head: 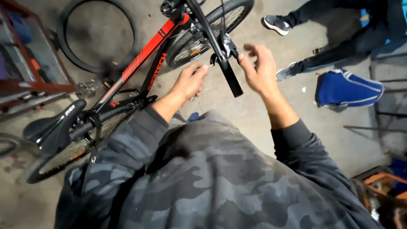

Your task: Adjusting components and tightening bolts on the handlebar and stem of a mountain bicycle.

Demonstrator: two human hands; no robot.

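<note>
Looking down past my camouflage sleeves, I see the black handlebar grip lying between my two hands, its long axis running from the brake lever clamp at the far end down toward me and a little to my right, free end nearest my chest. My left hand sits just beside the grip on its left flank, fingers curled and pinched around what looks like a small metal tool at the clamp; the tool is too small and blurred for me to name for certain. My right hand hovers on the other flank, near the grip but apart from it, fingers spread and loosely bent, holding nothing. Both hands are about level with the grip's upper end, and the left is the nearer one, working at the bar itself. Beyond my left hand the red and black bicycle frame slants away to the saddle, and another person's shoes rest on the concrete floor beyond my right hand
</note>
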